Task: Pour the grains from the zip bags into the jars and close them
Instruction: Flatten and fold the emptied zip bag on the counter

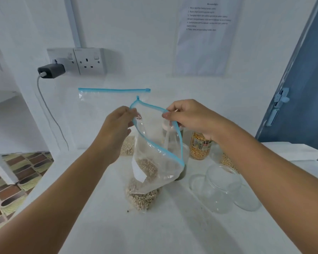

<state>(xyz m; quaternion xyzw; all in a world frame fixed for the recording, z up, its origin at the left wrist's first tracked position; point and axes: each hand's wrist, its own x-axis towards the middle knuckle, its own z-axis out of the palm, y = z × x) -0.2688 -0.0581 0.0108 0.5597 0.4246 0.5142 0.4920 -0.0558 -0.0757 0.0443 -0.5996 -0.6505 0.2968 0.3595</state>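
**Zip bag held open at its blue rim by both hands**

The zip bag (154, 162) is clear plastic with a blue zipper track, a white label on its front and pale round grains pooled in its bottom. It stands above the white tabletop (117, 226), its base resting on the surface, its mouth spread wide. The left hand (117, 123) pinches the near-left rim between thumb and fingers; the right hand (187, 116) pinches the far-right rim with curled fingers.

Just right of the bag, an empty glass jar (222, 187) lies tipped on its side, with a clear lid (248, 200) beside it. Behind stands a jar of yellow corn kernels (199, 145). Another jar behind the bag is mostly hidden. An empty zip bag (106, 107) leans upright against the white wall. The table's left edge drops to a patterned tile floor (11, 186).

A double wall socket (84, 61) carries a black charger (50, 70). A printed sheet (207, 33) hangs on the wall, and a blue door (305, 88) stands at right.
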